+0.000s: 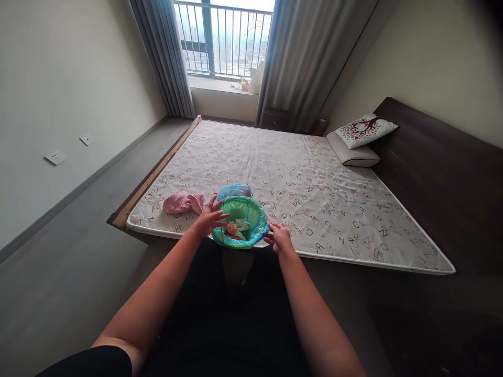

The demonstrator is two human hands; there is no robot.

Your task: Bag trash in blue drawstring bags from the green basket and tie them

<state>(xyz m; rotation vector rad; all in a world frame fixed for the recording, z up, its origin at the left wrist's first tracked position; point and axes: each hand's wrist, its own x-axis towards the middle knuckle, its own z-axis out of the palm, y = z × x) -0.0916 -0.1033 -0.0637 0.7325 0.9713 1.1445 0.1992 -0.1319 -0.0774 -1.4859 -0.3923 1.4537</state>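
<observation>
A green basket-like bin [238,206] with a blue plastic liner [258,230] is in front of my body at the mattress's near edge. Crumpled white and orange waste [237,227] lies inside. My left hand [208,217] is at the bin's left rim, fingers spread, some reaching over the opening; an orange-red strip hangs beside them. On the right, my right hand [279,236] pinches the liner's edge at the rim. Just behind the bin a blue plastic bag [236,190] rests on the mattress. A pink cloth [181,202] lies left of my left hand.
The letter-patterned mattress [314,199] lies on a dark wooden bed frame [118,217]. A tree-print pillow [365,130] leans on a beige one [349,152] by the headboard [440,131]. Grey curtains [306,57] flank the railed window [228,39].
</observation>
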